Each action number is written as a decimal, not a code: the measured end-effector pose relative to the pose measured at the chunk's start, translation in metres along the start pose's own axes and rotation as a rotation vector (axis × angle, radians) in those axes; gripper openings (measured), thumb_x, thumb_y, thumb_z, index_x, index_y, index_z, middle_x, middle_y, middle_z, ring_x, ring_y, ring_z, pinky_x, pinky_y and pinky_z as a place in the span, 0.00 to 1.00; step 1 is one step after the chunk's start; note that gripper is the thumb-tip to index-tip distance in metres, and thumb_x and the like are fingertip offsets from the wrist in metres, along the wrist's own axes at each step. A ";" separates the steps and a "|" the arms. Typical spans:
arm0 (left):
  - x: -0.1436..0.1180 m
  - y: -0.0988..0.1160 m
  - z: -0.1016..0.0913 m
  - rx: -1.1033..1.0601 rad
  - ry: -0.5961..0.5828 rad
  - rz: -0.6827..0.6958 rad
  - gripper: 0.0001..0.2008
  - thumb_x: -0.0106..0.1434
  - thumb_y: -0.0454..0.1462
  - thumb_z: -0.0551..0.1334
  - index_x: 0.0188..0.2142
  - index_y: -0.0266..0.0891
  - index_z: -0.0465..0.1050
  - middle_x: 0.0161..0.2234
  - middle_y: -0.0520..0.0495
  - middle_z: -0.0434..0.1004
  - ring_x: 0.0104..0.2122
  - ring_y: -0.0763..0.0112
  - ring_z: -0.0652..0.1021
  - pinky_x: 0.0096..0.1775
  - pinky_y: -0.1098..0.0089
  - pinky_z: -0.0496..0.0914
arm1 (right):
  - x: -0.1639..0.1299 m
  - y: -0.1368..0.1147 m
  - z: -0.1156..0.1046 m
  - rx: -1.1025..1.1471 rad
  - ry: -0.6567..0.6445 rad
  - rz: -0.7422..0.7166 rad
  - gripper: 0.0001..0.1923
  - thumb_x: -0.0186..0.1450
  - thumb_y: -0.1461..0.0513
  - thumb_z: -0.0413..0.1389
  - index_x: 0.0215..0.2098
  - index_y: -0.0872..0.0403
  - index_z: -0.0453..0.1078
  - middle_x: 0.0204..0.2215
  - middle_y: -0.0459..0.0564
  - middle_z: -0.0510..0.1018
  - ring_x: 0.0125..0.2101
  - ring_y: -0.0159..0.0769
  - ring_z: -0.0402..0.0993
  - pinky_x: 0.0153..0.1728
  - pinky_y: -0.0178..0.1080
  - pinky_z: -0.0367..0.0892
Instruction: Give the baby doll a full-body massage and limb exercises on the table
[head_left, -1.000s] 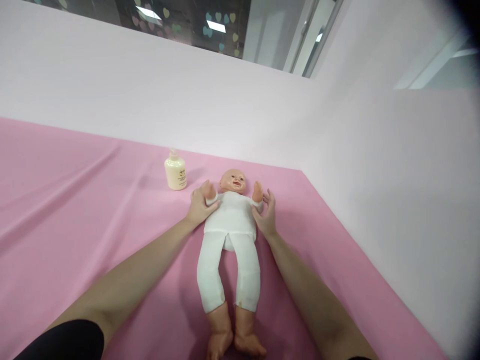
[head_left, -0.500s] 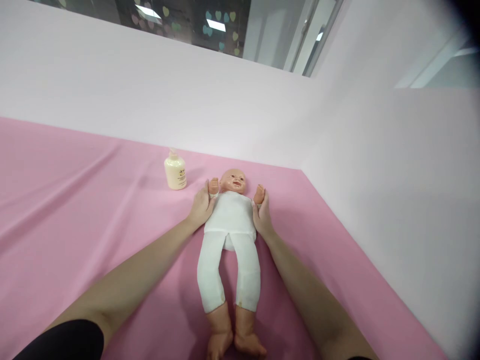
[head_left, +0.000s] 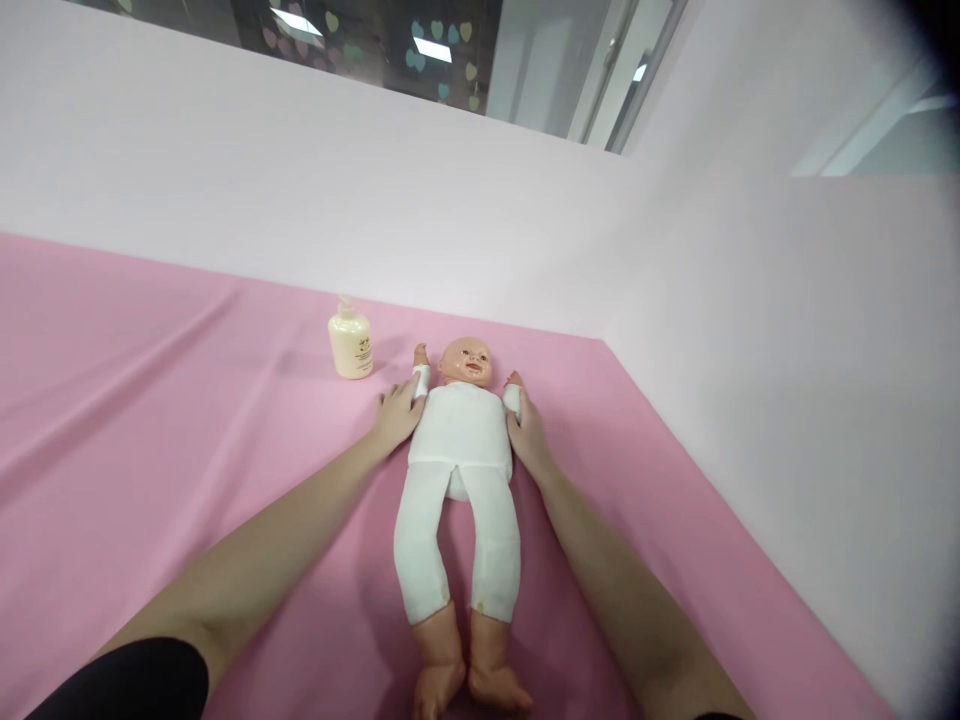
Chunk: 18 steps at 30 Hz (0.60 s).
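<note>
Starting at the left, a pale cream pump bottle (head_left: 350,347) stood upright on the pink sheet (head_left: 150,400), close to the pale wall behind it and just left of the doll's head. Next came the left hand (head_left: 397,415), lying flat on the sheet with its fingers stretched out and only loosely spread, pressed against the doll's white-sleeved arm without closing around it. Between the two hands lay the baby doll (head_left: 459,470), face up in a white suit, head toward the wall and bare feet toward the person, both small arms raised beside its head. On the far side, the right hand (head_left: 529,440) rested against the doll's other sleeve and flank, fingers extended and held together, cupping the side rather than gripping it. Both forearms reached in from the lower edge of the view.
</note>
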<state>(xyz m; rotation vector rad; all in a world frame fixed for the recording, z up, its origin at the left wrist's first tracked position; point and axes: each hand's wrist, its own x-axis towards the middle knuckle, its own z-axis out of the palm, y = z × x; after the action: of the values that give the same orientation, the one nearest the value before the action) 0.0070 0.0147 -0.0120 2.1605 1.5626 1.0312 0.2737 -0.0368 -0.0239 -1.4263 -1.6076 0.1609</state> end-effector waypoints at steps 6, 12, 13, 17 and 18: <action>0.001 0.002 -0.002 0.048 -0.010 -0.040 0.25 0.64 0.44 0.51 0.59 0.41 0.62 0.48 0.38 0.76 0.52 0.44 0.69 0.52 0.40 0.57 | 0.000 -0.005 -0.004 0.111 -0.003 0.069 0.29 0.63 0.57 0.49 0.62 0.49 0.54 0.55 0.52 0.69 0.55 0.45 0.66 0.56 0.54 0.61; -0.004 0.015 -0.012 -0.171 0.112 -0.007 0.32 0.60 0.44 0.58 0.62 0.41 0.53 0.51 0.39 0.71 0.50 0.50 0.71 0.53 0.48 0.59 | -0.002 -0.022 -0.007 0.222 0.086 0.063 0.33 0.62 0.58 0.52 0.63 0.51 0.49 0.60 0.55 0.62 0.59 0.44 0.60 0.58 0.53 0.59; -0.005 0.017 -0.013 -0.197 0.161 0.013 0.36 0.59 0.45 0.60 0.63 0.41 0.49 0.52 0.38 0.69 0.52 0.51 0.69 0.54 0.49 0.59 | -0.002 -0.026 -0.008 0.234 0.123 0.041 0.34 0.62 0.58 0.52 0.64 0.51 0.46 0.60 0.57 0.61 0.58 0.43 0.60 0.58 0.52 0.59; -0.011 0.025 -0.018 -0.202 0.194 0.203 0.43 0.54 0.48 0.65 0.64 0.42 0.45 0.52 0.40 0.68 0.54 0.53 0.66 0.58 0.51 0.55 | -0.006 -0.038 -0.009 0.218 0.178 -0.114 0.38 0.61 0.58 0.55 0.64 0.52 0.44 0.58 0.59 0.61 0.56 0.42 0.63 0.57 0.50 0.61; -0.013 0.027 -0.019 -0.194 0.170 0.252 0.43 0.53 0.48 0.66 0.63 0.43 0.47 0.51 0.41 0.68 0.53 0.54 0.66 0.58 0.52 0.55 | -0.008 -0.040 -0.009 0.205 0.163 -0.143 0.37 0.60 0.58 0.56 0.64 0.51 0.45 0.56 0.59 0.63 0.55 0.42 0.64 0.57 0.50 0.61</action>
<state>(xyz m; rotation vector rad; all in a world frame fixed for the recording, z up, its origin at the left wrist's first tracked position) 0.0111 -0.0101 0.0123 2.2209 1.2150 1.4155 0.2510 -0.0597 0.0019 -1.1349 -1.5062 0.1188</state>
